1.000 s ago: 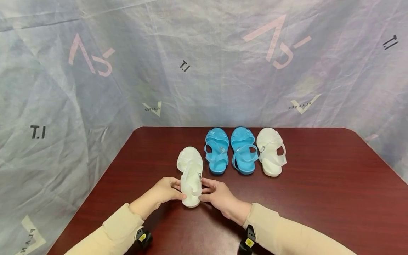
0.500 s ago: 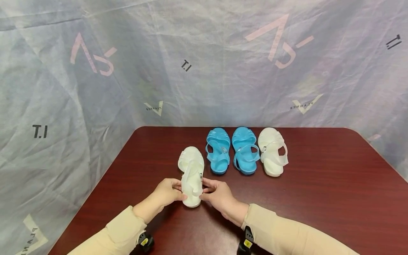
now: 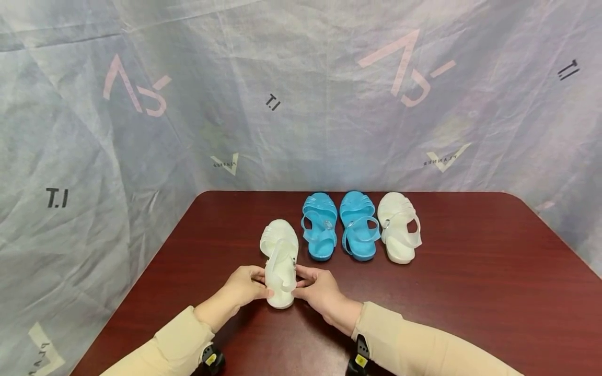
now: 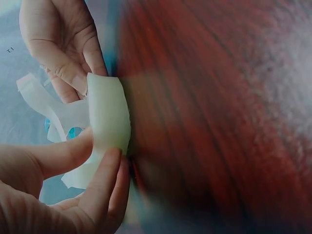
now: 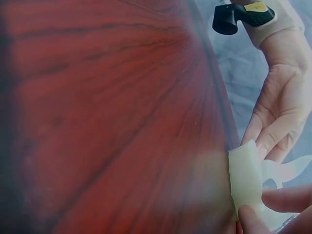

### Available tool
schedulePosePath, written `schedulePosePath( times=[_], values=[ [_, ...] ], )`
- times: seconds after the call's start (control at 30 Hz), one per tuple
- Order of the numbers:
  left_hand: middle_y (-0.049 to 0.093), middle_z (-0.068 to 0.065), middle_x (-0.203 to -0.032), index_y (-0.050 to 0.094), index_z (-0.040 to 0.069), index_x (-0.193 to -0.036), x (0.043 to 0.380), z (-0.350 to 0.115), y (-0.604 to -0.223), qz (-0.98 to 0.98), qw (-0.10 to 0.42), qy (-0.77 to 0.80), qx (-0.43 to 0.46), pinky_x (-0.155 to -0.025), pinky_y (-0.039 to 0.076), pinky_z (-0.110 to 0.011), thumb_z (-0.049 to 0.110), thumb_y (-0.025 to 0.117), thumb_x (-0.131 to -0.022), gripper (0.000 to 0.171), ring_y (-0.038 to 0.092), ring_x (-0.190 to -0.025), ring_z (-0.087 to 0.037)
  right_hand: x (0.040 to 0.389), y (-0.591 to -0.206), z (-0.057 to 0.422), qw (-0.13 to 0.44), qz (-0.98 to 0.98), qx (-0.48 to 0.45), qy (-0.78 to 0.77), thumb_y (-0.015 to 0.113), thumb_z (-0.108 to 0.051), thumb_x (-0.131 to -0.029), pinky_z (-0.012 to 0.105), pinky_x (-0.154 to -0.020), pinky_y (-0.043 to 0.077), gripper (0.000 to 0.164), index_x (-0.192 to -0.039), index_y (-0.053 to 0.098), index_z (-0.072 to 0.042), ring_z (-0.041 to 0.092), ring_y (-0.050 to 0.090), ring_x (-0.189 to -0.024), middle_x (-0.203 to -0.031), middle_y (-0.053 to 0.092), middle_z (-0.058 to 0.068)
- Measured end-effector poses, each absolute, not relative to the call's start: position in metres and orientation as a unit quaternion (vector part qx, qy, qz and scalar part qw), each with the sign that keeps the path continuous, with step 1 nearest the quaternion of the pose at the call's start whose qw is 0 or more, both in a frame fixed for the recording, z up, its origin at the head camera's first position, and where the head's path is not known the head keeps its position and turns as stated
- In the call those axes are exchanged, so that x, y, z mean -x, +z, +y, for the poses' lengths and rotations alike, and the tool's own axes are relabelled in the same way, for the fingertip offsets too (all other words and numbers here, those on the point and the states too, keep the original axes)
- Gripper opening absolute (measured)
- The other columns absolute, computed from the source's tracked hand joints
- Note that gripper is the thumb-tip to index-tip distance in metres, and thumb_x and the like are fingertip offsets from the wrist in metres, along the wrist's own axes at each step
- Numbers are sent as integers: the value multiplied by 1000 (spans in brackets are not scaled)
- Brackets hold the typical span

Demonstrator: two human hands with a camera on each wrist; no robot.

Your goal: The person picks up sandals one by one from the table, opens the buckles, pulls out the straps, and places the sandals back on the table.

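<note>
A pale white jelly sandal (image 3: 280, 237) lies toe away on the table, pinched at its heel end from both sides. My left hand (image 3: 244, 285) holds the left side, thumb above the heel and fingers along the edge. From the right, my right hand (image 3: 323, 294) grips the other side the same way. The left wrist view shows the sandal's heel (image 4: 108, 109) close up, between left thumb and fingers; its loose strap (image 4: 41, 102) hangs out behind. In the right wrist view the same heel (image 5: 243, 170) sits between both hands, with some fingertips hidden.
Right of the held sandal stand two blue sandals (image 3: 321, 245) side by side, then another white sandal (image 3: 400, 253), all toes away. The dark red table (image 3: 470, 292) ends at a grey printed cloth (image 3: 301, 130) behind. Both wrists carry small black cameras (image 3: 213, 360).
The head view has shifted slightly. Both hands keep the same hold on the white sandal, which stays in place on the table.
</note>
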State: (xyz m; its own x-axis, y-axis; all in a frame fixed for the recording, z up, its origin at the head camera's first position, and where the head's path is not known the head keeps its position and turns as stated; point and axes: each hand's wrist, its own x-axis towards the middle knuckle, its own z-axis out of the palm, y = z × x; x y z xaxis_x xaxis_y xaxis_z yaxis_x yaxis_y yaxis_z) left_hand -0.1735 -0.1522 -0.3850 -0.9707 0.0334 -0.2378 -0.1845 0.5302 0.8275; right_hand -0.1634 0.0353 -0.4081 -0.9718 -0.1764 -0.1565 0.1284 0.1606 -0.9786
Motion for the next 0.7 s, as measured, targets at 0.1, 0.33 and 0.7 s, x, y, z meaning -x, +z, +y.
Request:
schedulePosePath(
  times=[0.1,0.33,0.7],
  values=[
    [65,-12,-94,66,-6,-108,175,-153,-385,868,112,483,41,-67,52,-28,-7,79,-71,39,60,-79,-16,165,-409,34,114,753,13,-647,71,8,-78,22,-69,52,57,-132,58,-1,11,60,-83,-105,69,14],
    [65,-12,-94,67,-6,-106,179,-154,-385,867,113,484,42,-67,52,-27,-8,78,-70,37,59,-82,-18,169,-411,32,108,755,18,-646,71,9,-77,21,-70,52,57,-132,58,0,13,61,-85,-112,68,15],
    [65,-14,-96,66,-7,-107,184,-155,-383,865,118,485,48,-68,52,-27,-8,78,-71,38,59,-86,-21,173,-411,30,108,761,18,-640,70,7,-78,21,-67,50,58,-133,57,-2,13,60,-85,-113,69,16]
  ],
)
